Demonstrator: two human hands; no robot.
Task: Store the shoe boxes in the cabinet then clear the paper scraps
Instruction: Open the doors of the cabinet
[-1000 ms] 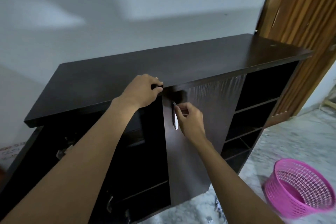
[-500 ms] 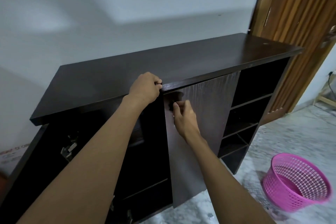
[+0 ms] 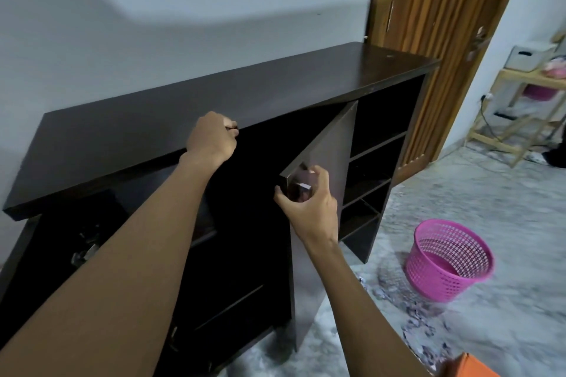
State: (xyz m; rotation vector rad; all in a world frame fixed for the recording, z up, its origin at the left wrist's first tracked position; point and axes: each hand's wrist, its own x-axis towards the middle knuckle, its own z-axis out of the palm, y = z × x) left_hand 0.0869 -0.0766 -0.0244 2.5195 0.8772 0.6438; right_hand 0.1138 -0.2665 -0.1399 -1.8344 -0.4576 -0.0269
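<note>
Single head-worn wide-angle camera, facing forward and down.
It looks from above, at arm's length, onto the dark cabinet (image 3: 214, 101) and its open cabinet door (image 3: 333, 156); the left hand (image 3: 211, 141) and right hand (image 3: 309, 208) reach in from the bottom edge, with the wall (image 3: 183, 24) above and the floor (image 3: 490, 199) lower right.

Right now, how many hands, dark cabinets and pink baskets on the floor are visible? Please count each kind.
Dark brown wooden cabinet: 1
Hands: 2, left hand gripping the cabinet's top edge, right hand gripping its door
Pink plastic mesh basket on the floor: 1
Total: 4
</note>
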